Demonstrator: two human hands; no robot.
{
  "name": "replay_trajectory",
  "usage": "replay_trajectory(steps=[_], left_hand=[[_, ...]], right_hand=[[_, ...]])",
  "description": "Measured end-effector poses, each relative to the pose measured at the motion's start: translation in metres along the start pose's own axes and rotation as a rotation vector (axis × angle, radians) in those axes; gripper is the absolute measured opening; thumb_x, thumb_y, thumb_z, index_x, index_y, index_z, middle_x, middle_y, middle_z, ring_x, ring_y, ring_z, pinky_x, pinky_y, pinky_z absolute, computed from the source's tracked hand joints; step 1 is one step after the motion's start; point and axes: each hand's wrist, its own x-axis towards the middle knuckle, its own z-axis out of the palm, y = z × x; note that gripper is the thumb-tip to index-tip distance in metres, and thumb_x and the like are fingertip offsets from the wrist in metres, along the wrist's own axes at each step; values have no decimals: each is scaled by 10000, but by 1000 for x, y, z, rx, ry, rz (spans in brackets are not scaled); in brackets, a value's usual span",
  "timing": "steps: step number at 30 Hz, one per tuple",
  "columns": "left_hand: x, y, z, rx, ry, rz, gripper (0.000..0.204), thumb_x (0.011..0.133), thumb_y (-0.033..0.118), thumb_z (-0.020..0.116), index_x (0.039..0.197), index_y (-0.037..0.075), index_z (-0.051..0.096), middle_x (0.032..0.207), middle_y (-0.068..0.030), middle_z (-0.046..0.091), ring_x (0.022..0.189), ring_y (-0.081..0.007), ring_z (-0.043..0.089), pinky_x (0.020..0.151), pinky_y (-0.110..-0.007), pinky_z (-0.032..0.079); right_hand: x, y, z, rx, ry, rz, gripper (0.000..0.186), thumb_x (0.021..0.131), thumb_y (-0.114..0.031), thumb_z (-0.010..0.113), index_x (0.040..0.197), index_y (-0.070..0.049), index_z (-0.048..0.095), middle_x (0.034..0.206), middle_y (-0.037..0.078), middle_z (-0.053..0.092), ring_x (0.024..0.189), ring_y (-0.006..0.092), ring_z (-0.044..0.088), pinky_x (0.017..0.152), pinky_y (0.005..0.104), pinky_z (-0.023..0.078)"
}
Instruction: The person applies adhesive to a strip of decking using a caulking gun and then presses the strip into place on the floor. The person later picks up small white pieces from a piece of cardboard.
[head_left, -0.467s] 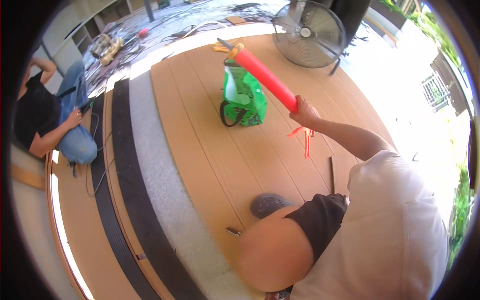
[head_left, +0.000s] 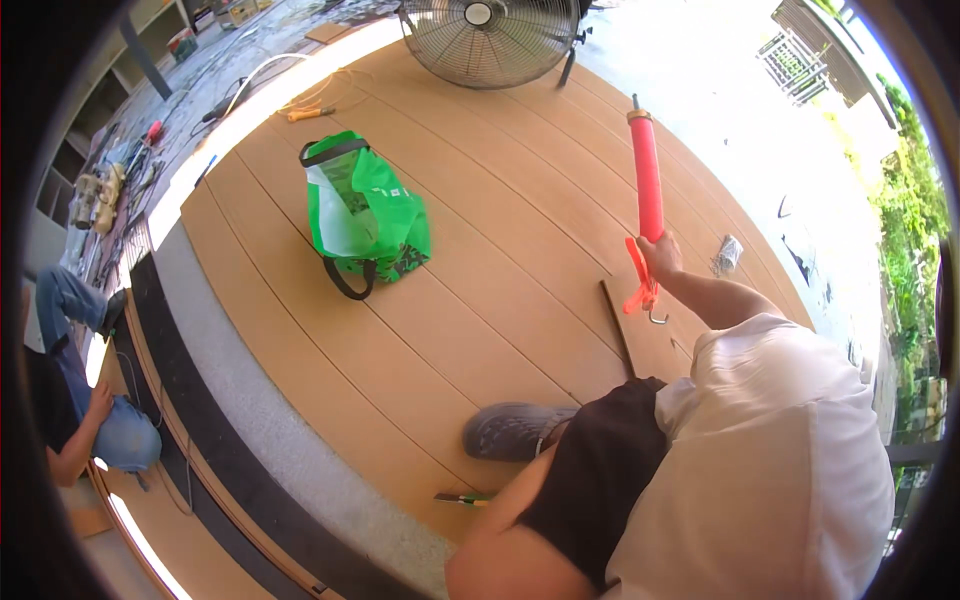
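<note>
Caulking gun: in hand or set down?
In hand: the right hand is closed around the rear of the red caulking gun, its barrel pointing away from the person.

On the decking boards [head_left: 490, 260], the shopping bag [head_left: 395, 205] sits left of the caulking gun [head_left: 648, 185], which is in the right hand's fingers [head_left: 662, 254]. The drum fan [head_left: 500, 45] stands behind the bag and to its right. Nearer the wearer come the clog [head_left: 500, 432] and, just before it, the utility knife [head_left: 460, 498]. A concrete strip [head_left: 270, 370] borders the boards' left; beyond it is a co-worker [head_left: 128, 435].
</note>
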Motion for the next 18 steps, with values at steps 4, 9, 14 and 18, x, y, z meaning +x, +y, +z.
replay_trajectory(steps=[4, 9, 14, 18], left_hand=[[-5, -4, -10, 72, -7, -92, 238, 983, 241, 587, 1038, 36, 696, 796, -86, 719, 774, -202, 704, 745, -348, 542], [-12, -7, -11, 153, -40, -205, 248, 984, 249, 584, 1050, 39, 698, 803, -91, 727, 779, -209, 711, 749, -357, 544], [-33, -13, -24, 202, -40, -336, 258, 985, 258, 580, 1062, 43, 700, 810, -95, 735, 785, -216, 717, 753, -365, 545], [-96, -50, -52, 177, 19, -525, 266, 986, 264, 577, 1071, 45, 701, 815, -99, 741, 789, -222, 722, 757, -372, 547]], right_hand=[[60, 34, 16, 113, 1, 193, 698, 764, -458, 695, 1206, 75, 606, 1129, 273, 688, 1060, 431, 678, 916, 464, 531], [138, 117, 16, 76, 84, 358, 710, 765, -467, 702, 1160, 119, 635, 1133, 300, 687, 1094, 416, 679, 944, 467, 527], [171, 188, 45, -293, 102, 300, 364, 905, -361, 602, 1076, -47, 671, 907, 181, 715, 882, 344, 723, 762, 467, 561], [168, 204, 81, -235, -290, 195, 399, 1008, -444, 450, 1224, -155, 619, 954, 179, 717, 902, 333, 718, 760, 473, 560]])
